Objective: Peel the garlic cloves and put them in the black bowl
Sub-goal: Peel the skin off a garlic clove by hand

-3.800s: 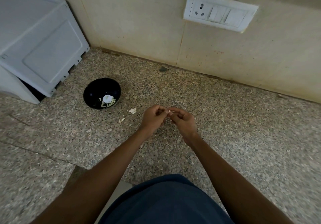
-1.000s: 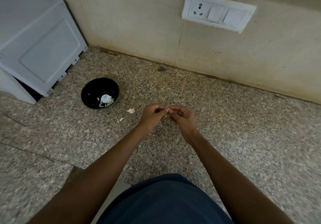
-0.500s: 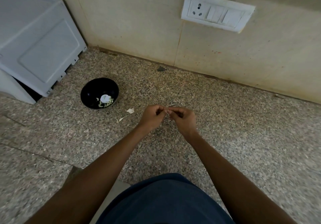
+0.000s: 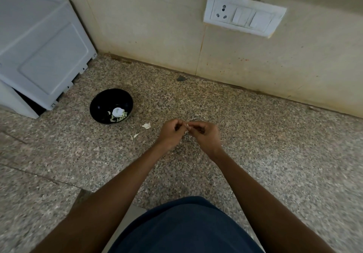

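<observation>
speckled granite-look counter point(image 4: 275, 144), kinda matt, glossy black bowl point(image 4: 102, 103), smooth white plastic switch plate point(image 4: 243, 15), papery garlic skins point(image 4: 146, 125)

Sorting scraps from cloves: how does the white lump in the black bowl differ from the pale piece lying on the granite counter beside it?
The white lump sits inside the round black bowl; the pale piece lies outside it on the speckled granite counter. The lump looks larger and rounder, the piece smaller and flatter. The lump rests among pale slivers; the piece lies alone. Both are whitish.
</observation>
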